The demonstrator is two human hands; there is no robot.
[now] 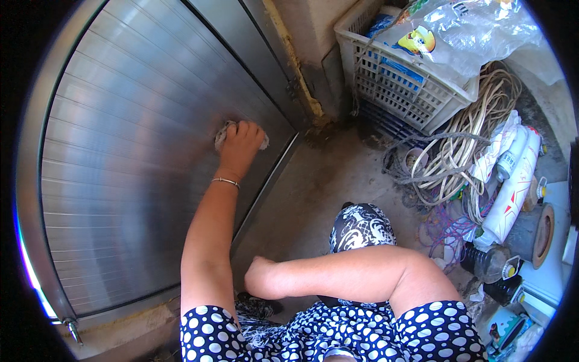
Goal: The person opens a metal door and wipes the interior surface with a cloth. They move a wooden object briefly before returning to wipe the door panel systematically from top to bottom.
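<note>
My left hand (239, 145) is pressed against a ribbed, shiny metal door panel (139, 163), its fingers closed over a crumpled greyish cloth (225, 134). Edges of the cloth stick out on both sides of the fingers. A thin bracelet (226, 181) circles my left wrist. My right forearm lies across my body above my patterned clothing, with my right hand (260, 279) bent down near my left forearm. The back of that hand shows, but its fingers are hidden beneath, so I cannot see whether it holds anything.
At the upper right, a pale plastic crate (410, 78) carries clear plastic wrapping (464, 36). Beside it lie coiled cords (464, 151), a long white roll-like package (512, 187) and dark plastic bottles (488, 262). My knee (363, 226) stands above the concrete floor (319, 187).
</note>
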